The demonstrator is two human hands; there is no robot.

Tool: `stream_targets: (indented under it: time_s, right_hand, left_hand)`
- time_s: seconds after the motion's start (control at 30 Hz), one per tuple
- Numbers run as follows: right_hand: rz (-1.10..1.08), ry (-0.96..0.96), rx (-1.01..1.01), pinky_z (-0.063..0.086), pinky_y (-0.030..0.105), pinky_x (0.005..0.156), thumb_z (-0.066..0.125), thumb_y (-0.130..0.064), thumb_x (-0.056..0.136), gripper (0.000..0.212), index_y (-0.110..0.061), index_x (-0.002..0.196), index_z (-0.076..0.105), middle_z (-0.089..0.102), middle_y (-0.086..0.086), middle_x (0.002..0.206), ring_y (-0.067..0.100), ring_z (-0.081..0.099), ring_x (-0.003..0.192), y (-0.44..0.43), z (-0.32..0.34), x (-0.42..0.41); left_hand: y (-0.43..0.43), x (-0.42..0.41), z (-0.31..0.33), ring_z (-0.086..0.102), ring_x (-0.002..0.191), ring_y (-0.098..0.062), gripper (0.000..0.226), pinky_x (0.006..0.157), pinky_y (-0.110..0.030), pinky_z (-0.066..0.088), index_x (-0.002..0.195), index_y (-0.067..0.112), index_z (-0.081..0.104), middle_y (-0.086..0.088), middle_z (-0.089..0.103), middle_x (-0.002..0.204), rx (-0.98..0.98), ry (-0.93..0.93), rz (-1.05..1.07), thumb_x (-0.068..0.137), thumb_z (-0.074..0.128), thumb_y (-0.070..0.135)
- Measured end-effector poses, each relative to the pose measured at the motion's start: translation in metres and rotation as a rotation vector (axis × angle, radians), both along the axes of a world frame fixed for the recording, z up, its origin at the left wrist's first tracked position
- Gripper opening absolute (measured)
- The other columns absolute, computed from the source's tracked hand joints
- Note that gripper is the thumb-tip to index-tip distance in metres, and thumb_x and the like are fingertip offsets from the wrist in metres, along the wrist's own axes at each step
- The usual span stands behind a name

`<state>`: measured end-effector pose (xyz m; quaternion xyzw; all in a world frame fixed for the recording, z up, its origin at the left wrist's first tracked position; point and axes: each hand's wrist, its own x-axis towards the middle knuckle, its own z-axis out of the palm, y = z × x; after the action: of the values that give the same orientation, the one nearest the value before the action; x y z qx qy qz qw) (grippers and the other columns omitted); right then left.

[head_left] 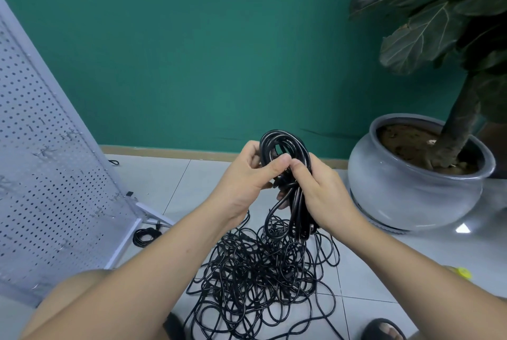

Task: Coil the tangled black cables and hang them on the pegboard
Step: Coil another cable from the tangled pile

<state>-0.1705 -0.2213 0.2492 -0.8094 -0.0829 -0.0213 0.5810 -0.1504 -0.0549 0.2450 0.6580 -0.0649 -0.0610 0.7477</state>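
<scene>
**Coiling stage, head view.** A coiled black cable (pixel 285 144) is held upright in the air just left of the grey plant pot (pixel 406 194), about level with its rim. The left hand (pixel 247 175) pinches the coil at its waist, thumb laid across the front of the loops. The right hand (pixel 321 191), the nearer to the pot, wraps its fingers round the same bundle, so each grip is closed on the coil. The two hands meet at the thumbs.

Strands hang from the bundle toward the tangled black cables (pixel 260 271), a loose heap on the tiled floor (pixel 192 183), left of the pot and nearer the viewer. The hanging strands probably run into the heap, but the overlapping loops hide the join.

The white pegboard (pixel 49 188) stands tilted well to the left of the pot and bears small metal hooks (pixel 46 151). A small coiled cable (pixel 144 236) lies on the floor at its foot. A large-leaved plant (pixel 428 24) rises from the pot against the green wall (pixel 205 51). Nearer the viewer than the pot are a dark sandal (pixel 384 330) and a yellow object (pixel 462 272) partly hidden by the right forearm.
</scene>
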Motion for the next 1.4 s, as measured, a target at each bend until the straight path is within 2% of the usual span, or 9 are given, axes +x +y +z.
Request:
stream_targets:
  time_s: [0.17, 0.27, 0.33, 0.57, 0.73, 0.9, 1.13, 1.23, 1.4]
  right_hand:
    - [-0.066, 0.019, 0.074, 0.063, 0.057, 0.072, 0.047, -0.028, 0.114, 0.023, -0.011, 0.110, 0.062, 0.078, 0.013, 0.085, 0.033, 0.078, 0.065, -0.004, 0.006, 0.004]
    - [-0.024, 0.033, 0.121, 0.064, 0.059, 0.076, 0.048, -0.026, 0.114, 0.021, -0.010, 0.111, 0.062, 0.078, 0.015, 0.089, 0.034, 0.079, 0.071, -0.006, 0.006, 0.006]
    - [-0.001, 0.016, 0.120, 0.065, 0.055, 0.077, 0.049, -0.023, 0.114, 0.018, -0.011, 0.111, 0.062, 0.078, 0.014, 0.094, 0.031, 0.080, 0.075, -0.005, 0.006, 0.005]
    - [-0.049, -0.032, 0.127, 0.062, 0.052, 0.090, 0.062, -0.030, 0.103, 0.008, -0.025, 0.106, 0.067, 0.076, 0.002, 0.103, 0.021, 0.077, 0.095, -0.003, -0.002, 0.010]
    - [-0.075, -0.089, -0.016, 0.056, 0.039, 0.084, 0.059, -0.031, 0.107, 0.015, -0.017, 0.103, 0.059, 0.070, 0.003, 0.097, 0.018, 0.066, 0.091, -0.004, -0.003, 0.011]
    - [-0.067, -0.137, -0.050, 0.043, 0.013, 0.078, 0.061, -0.031, 0.106, 0.011, -0.021, 0.103, 0.061, 0.052, -0.002, 0.108, 0.006, 0.058, 0.098, 0.001, -0.006, 0.014]
    - [-0.080, -0.114, -0.040, 0.045, 0.022, 0.075, 0.059, -0.032, 0.107, 0.015, -0.019, 0.100, 0.062, 0.063, 0.001, 0.104, 0.011, 0.061, 0.096, 0.002, -0.004, 0.019]
    - [-0.078, -0.092, -0.048, 0.046, 0.021, 0.073, 0.058, -0.036, 0.106, 0.016, -0.021, 0.102, 0.063, 0.067, -0.003, 0.103, 0.010, 0.063, 0.095, 0.004, -0.006, 0.021]
    - [-0.091, -0.116, -0.088, 0.041, 0.016, 0.068, 0.058, -0.036, 0.105, 0.018, -0.021, 0.095, 0.059, 0.065, -0.002, 0.099, 0.010, 0.060, 0.090, 0.008, -0.011, 0.020]
  left_hand:
    - [0.007, -0.001, -0.003, 0.065, 0.108, -0.015, 0.053, 0.095, -0.031, 0.050, 0.137, 0.010, 0.056, -0.002, 0.072, 0.127, -0.028, -0.009, -0.184, 0.092, 0.082, 0.019]
    - [0.008, 0.001, -0.005, 0.064, 0.114, -0.019, 0.055, 0.097, -0.034, 0.054, 0.135, 0.004, 0.057, -0.014, 0.069, 0.131, -0.074, -0.059, -0.158, 0.087, 0.084, 0.011]
    - [0.004, -0.001, -0.006, 0.063, 0.107, -0.019, 0.054, 0.086, -0.034, 0.055, 0.131, 0.006, 0.056, -0.010, 0.069, 0.126, -0.123, -0.069, -0.129, 0.085, 0.085, 0.009]
    - [-0.002, 0.003, -0.011, 0.063, 0.106, -0.024, 0.067, 0.082, -0.036, 0.055, 0.139, 0.013, 0.041, -0.012, 0.071, 0.123, -0.246, -0.045, -0.091, 0.085, 0.081, 0.006]
    - [-0.006, 0.003, -0.012, 0.057, 0.095, -0.015, 0.047, 0.074, -0.030, 0.037, 0.130, 0.017, 0.062, 0.000, 0.071, 0.111, -0.245, 0.020, -0.086, 0.087, 0.081, 0.017]
    - [-0.012, 0.000, -0.018, 0.061, 0.107, -0.020, 0.042, 0.084, -0.038, 0.036, 0.130, 0.018, 0.065, -0.001, 0.073, 0.118, -0.282, 0.077, -0.010, 0.091, 0.080, 0.015]
    - [-0.014, -0.002, -0.013, 0.064, 0.107, -0.020, 0.039, 0.094, -0.037, 0.043, 0.123, 0.018, 0.062, -0.004, 0.073, 0.114, -0.337, 0.033, 0.007, 0.090, 0.081, 0.010]
    - [-0.014, -0.002, -0.013, 0.068, 0.102, -0.018, 0.032, 0.088, -0.030, 0.055, 0.122, 0.013, 0.061, -0.005, 0.074, 0.110, -0.319, -0.003, 0.023, 0.094, 0.074, 0.003]
    - [-0.011, 0.005, -0.017, 0.062, 0.098, -0.026, 0.020, 0.090, -0.040, 0.049, 0.108, 0.010, 0.070, -0.013, 0.070, 0.105, -0.282, -0.013, 0.095, 0.090, 0.078, 0.006]
